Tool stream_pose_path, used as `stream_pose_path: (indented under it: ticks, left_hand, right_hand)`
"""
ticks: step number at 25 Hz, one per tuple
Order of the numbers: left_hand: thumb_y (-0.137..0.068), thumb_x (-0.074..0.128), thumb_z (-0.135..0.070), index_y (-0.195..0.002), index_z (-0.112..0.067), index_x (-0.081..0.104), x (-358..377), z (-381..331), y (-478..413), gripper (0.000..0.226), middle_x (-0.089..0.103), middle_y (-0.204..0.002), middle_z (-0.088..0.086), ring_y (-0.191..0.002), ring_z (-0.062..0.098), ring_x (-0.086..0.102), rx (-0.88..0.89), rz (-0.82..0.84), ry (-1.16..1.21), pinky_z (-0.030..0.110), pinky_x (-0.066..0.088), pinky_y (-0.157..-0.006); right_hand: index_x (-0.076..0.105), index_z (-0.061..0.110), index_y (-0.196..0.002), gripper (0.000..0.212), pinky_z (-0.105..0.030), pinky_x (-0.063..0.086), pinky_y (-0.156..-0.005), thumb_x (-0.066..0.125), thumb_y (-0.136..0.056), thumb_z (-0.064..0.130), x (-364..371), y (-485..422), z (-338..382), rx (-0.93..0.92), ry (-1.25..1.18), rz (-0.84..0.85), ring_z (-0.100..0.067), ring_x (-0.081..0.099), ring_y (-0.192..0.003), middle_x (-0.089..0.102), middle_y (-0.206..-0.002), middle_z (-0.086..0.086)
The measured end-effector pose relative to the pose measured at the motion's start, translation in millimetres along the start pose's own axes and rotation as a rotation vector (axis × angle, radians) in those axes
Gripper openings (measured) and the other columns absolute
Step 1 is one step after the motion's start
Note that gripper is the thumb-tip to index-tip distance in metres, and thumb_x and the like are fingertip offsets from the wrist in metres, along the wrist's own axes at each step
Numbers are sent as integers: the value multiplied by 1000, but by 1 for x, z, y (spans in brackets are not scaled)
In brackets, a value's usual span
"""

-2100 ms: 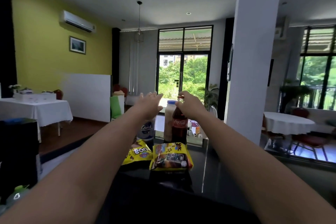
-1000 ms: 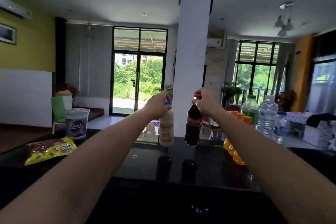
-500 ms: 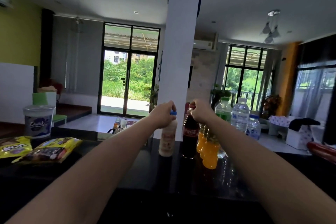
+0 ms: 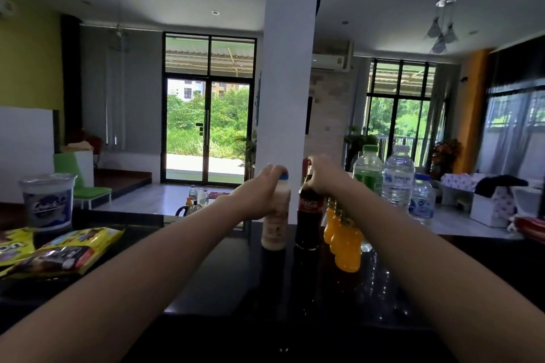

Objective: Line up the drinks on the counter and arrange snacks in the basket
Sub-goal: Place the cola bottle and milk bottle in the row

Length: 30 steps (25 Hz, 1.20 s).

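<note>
My left hand (image 4: pixel 261 196) grips the top of a cream-coloured bottle with a blue cap (image 4: pixel 275 228), which stands on the black counter (image 4: pixel 230 274). My right hand (image 4: pixel 324 177) grips the neck of a dark cola bottle (image 4: pixel 308 221) right beside it. Orange drink bottles (image 4: pixel 343 240) stand just right of the cola. Behind them are a green bottle (image 4: pixel 367 171) and clear water bottles (image 4: pixel 398 177). Yellow snack bags (image 4: pixel 65 250) lie on the counter at the left, and a white tub (image 4: pixel 48 203) stands behind them. No basket is in view.
A white pillar (image 4: pixel 287 82) rises behind the counter's far edge. Beyond the counter lie a tiled floor, a green chair (image 4: pixel 79 180) and glass doors. White boxes and a dark cloth (image 4: pixel 495 191) sit at the far right.
Both hands carried the cream bottle and the cola bottle to the right along the counter. They now stand next to the orange bottles. The snack bags are left behind on the left.
</note>
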<state>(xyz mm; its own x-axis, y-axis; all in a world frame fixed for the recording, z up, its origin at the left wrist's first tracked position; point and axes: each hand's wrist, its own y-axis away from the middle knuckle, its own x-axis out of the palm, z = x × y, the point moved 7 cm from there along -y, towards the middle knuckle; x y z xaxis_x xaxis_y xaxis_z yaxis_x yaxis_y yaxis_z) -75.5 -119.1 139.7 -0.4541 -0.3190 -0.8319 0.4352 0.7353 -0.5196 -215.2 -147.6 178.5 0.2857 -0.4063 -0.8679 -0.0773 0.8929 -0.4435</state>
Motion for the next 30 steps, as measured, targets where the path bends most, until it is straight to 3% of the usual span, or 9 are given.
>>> stream_pose_path:
  ticks: [3, 6, 9, 16, 21, 24, 27, 30]
  left_hand:
    - [-77, 61, 0, -137, -24, 25, 8, 4, 1, 74, 40, -141, 9, -97, 33, 60, -36, 11, 13, 49, 52, -81]
    - [-79, 55, 2, -137, -29, 24, 18, 6, -3, 73, 51, -128, 13, -81, 31, 62, -74, -36, 47, 42, 52, -70]
    - [-81, 49, 5, -138, -30, 24, 26, 5, -11, 71, 55, -118, 17, -78, 28, 59, -76, -75, 84, 38, 49, -67]
    - [-76, 49, 12, -142, -32, 21, 38, 0, -25, 84, 51, -128, 17, -93, 29, 60, -69, -84, 137, 38, 50, -75]
    - [-77, 50, 12, -146, -33, 15, 41, -1, -24, 90, 45, -136, 17, -98, 29, 59, -60, -36, 129, 40, 51, -79]
    - [-83, 50, 7, -150, -33, 1, 42, -2, -23, 92, 22, -154, 18, -121, 35, 52, -102, 17, -11, 44, 50, -89]
    - [-93, 50, -14, -151, -29, -8, 36, -2, -14, 84, 5, -159, 15, -139, 37, 30, -164, 19, -182, 50, 32, -110]
    - [-98, 42, -31, -152, -21, -4, 19, -1, 6, 71, 4, -160, 12, -146, 28, 11, -205, -2, -247, 50, 14, -116]
  right_hand:
    - [46, 6, -131, 64, -30, 49, -77, 79, -77, 19, -3, 2, 2, -39, 36, 14, -21, 51, -96, 48, -125, -12]
    - [47, 6, -130, 61, -30, 48, -77, 77, -79, 16, -1, 0, 1, -32, 45, -3, -20, 50, -95, 51, -124, -12]
    - [47, 6, -129, 58, -31, 49, -77, 76, -80, 13, 0, -3, -2, -11, 48, -5, -21, 52, -96, 52, -123, -13]
    - [52, 4, -124, 45, -34, 54, -85, 71, -85, 13, 1, -12, -5, 52, 176, 28, -26, 59, -103, 55, -123, -14]
    - [46, 5, -131, 53, -34, 53, -86, 70, -85, 12, 0, -9, -7, 82, 151, 24, -27, 58, -106, 54, -126, -15]
    - [32, 5, -143, 66, -37, 46, -93, 66, -87, 14, -1, -4, -5, 50, 122, -23, -31, 50, -123, 42, -142, -16]
    - [22, 6, -150, 71, -44, 35, -109, 59, -91, 18, -10, 8, 0, -10, 152, -106, -32, 31, -142, 22, -159, -13]
    - [18, 8, -152, 68, -46, 22, -116, 52, -96, 26, -8, 32, 10, -68, 165, -118, -31, 16, -148, 17, -161, -10]
